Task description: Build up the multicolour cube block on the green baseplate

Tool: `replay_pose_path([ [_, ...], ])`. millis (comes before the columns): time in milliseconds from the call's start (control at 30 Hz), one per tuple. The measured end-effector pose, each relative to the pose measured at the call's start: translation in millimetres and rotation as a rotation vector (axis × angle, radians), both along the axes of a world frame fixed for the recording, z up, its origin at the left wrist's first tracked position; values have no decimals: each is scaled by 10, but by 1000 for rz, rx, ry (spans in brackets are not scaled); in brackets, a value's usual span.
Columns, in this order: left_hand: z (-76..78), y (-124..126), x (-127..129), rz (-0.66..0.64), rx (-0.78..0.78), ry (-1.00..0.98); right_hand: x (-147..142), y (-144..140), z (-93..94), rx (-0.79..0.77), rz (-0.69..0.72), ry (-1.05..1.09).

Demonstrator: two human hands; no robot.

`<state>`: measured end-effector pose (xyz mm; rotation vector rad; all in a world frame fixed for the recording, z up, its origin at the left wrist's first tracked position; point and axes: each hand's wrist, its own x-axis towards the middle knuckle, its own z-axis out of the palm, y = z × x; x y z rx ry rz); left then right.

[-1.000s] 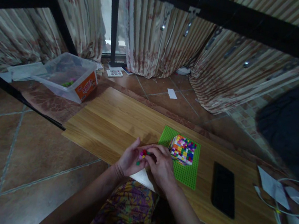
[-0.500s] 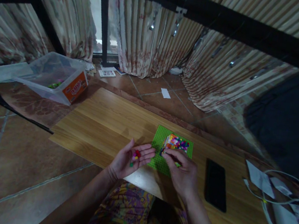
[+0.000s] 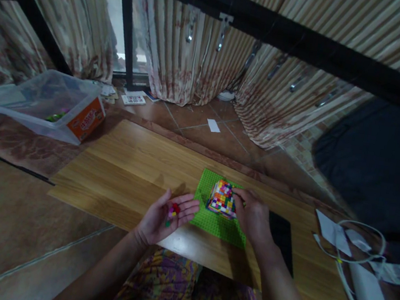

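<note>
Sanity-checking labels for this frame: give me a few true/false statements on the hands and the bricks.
1. The left hand lies palm up with small loose bricks in it. True.
2. The right hand rests on the plastic bin. False: it touches the multicoloured brick block; the clear plastic bin sits far left on the floor.
3. The brick block stands on a green baseplate. True.
4. The baseplate lies on the tiled floor. False: it lies on the wooden board.

Left hand [image 3: 163,215] held palm up, fingers loosely spread, forearm angled in from below, right hand [image 3: 252,215] extended forward, palm down, fingers curled at the tips
</note>
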<state>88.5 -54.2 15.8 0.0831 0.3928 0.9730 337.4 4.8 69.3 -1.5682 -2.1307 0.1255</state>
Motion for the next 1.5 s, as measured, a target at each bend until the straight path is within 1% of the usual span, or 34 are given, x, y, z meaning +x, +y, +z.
replay_pose_path([
  [133, 4, 1, 3, -1, 4, -1, -14, 21, 3, 11, 19, -92],
  [267, 17, -1, 6, 2, -4, 1, -18, 49, -20, 23, 15, -37],
  [367, 19, -5, 5, 4, 0, 2, -38, 53, -54, 33, -28, 17],
  [467, 24, -9, 4, 2, 5, 1, -55, 33, -84, 11, -88, 80],
  [567, 34, -11, 2, 5, 0, 5, -43, -7, -87, -28, -153, 188],
  [667, 41, -12, 1, 4, -9, 5, 0, -39, -76, -21, -227, 296],
  [767, 37, -13, 2, 1, -12, 2, 36, -17, -92, -35, -304, 365],
  [833, 30, -12, 5, 1, -7, 2, 32, 29, -128, -69, -324, 399],
  [967, 26, -8, 11, 4, -4, 12, -38, 120, -226, -125, -312, 465],
  [1167, 33, -8, 8, 1, -12, 18, -97, 144, -318, -221, -298, 684],
  [1400, 7, 1, 1, -19, 8, 0, -125, 131, -312, -203, -291, 717],
  [1500, 13, 6, 3, -15, -1, 7, -121, 143, -328, -227, -296, 719],
])
